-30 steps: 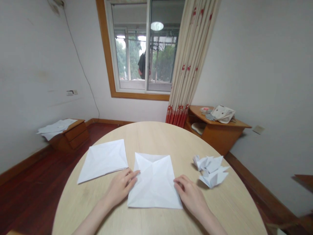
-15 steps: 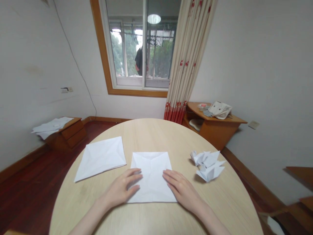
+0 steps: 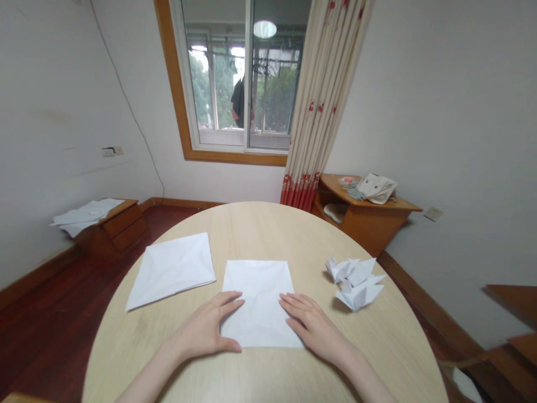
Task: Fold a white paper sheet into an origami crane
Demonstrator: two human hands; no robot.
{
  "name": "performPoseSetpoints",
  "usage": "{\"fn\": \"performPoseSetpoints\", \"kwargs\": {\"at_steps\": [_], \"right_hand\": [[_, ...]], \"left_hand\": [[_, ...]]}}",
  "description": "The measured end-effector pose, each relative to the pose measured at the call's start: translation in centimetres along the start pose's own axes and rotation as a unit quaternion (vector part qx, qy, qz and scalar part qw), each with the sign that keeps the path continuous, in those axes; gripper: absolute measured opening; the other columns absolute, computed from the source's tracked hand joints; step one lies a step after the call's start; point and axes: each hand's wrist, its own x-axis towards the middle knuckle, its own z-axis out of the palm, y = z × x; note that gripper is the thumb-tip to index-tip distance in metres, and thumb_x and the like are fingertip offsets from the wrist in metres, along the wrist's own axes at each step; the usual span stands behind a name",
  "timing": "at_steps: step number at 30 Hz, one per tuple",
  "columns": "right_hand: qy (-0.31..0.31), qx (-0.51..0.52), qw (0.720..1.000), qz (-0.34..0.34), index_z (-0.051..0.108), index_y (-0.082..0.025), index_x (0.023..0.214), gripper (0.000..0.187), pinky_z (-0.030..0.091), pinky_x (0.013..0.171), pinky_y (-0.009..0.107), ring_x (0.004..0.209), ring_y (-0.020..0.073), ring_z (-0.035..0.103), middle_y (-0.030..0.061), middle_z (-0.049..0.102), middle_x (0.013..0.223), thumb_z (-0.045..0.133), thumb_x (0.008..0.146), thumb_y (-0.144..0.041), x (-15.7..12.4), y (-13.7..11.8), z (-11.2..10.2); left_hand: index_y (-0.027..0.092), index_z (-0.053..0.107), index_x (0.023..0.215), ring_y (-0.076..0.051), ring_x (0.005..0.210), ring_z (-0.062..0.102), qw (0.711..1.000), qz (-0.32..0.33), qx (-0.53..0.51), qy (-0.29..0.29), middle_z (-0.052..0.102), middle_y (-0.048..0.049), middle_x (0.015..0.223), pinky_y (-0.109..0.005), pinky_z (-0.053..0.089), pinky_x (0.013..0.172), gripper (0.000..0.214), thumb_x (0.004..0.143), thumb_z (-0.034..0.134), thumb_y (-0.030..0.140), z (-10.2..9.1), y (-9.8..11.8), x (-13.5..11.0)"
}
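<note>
A square of white paper (image 3: pixel 258 305) with faint creases lies flat on the round table in front of me. My left hand (image 3: pixel 213 324) rests on its left side, fingers stretched over the sheet and thumb spread down at the near edge. On the opposite side, my right hand (image 3: pixel 308 322) lies with its fingertips on the paper's right edge, fingers extended. To the left is a stack of white paper (image 3: pixel 172 268), set at an angle. Several folded white paper pieces (image 3: pixel 356 282), with pointed flaps, sit in a cluster on the right.
The pale round wooden table (image 3: pixel 255 229) has a curved edge all round. Beyond it stand a low drawer cabinet (image 3: pixel 121 224) with papers on top and a corner cabinet (image 3: pixel 369 218) holding a cloth bag (image 3: pixel 377 187). A curtain (image 3: pixel 321 106) hangs by the window.
My left thumb has moved away from the fingers, down to the sheet's near edge. The creases near the far edge show less now. My right hand has hardly moved.
</note>
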Motion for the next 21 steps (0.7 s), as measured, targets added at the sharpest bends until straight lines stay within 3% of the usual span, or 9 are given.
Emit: {"fn": "performPoseSetpoints", "kwargs": {"at_steps": [6, 12, 15, 21], "right_hand": [[-0.054, 0.032, 0.998, 0.029, 0.040, -0.028, 0.141, 0.055, 0.012, 0.116, 0.046, 0.140, 0.0218, 0.027, 0.0037, 0.034, 0.150, 0.051, 0.089, -0.043, -0.5, -0.4, -1.0], [-0.135, 0.039, 0.990, 0.023, 0.029, -0.025, 0.146, 0.100, 0.003, 0.116, 0.051, 0.143, 0.0282, 0.014, 0.0099, 0.018, 0.154, 0.076, 0.062, -0.055, -1.1, -0.9, -2.0], [-0.140, 0.043, 0.989, 0.025, 0.024, -0.025, 0.147, 0.104, 0.002, 0.116, 0.052, 0.143, 0.0275, 0.012, 0.0108, 0.016, 0.154, 0.079, 0.062, -0.048, -1.2, -0.9, -2.0], [-0.128, 0.057, 0.989, 0.042, 0.032, -0.026, 0.144, 0.099, 0.001, 0.115, 0.053, 0.143, 0.0276, 0.016, 0.0119, 0.022, 0.153, 0.083, 0.059, -0.030, -1.3, -1.1, -2.2]], "left_hand": [[0.033, 0.036, 0.143, -0.031, 0.136, 0.033, 1.000, 0.000, 0.007, -0.018, 0.033, -0.0049, 0.151, -0.045, 0.027, 0.112, 0.098, 0.058, 0.082, 0.047, -0.4, 0.1, 0.0], [0.033, 0.038, 0.142, -0.033, 0.135, 0.036, 0.999, 0.027, 0.012, -0.012, 0.036, -0.0055, 0.150, -0.048, 0.030, 0.110, 0.096, 0.057, 0.082, 0.043, -0.6, 0.5, -0.4], [0.032, 0.040, 0.141, -0.033, 0.134, 0.037, 0.999, 0.026, 0.016, -0.013, 0.037, -0.0054, 0.149, -0.047, 0.031, 0.110, 0.095, 0.056, 0.082, 0.041, -0.5, 0.8, -0.5], [0.030, 0.048, 0.137, -0.033, 0.133, 0.039, 1.000, 0.013, 0.026, -0.002, 0.041, -0.0056, 0.147, -0.046, 0.032, 0.110, 0.083, 0.059, 0.077, 0.033, -0.8, 1.6, -0.7]]}}
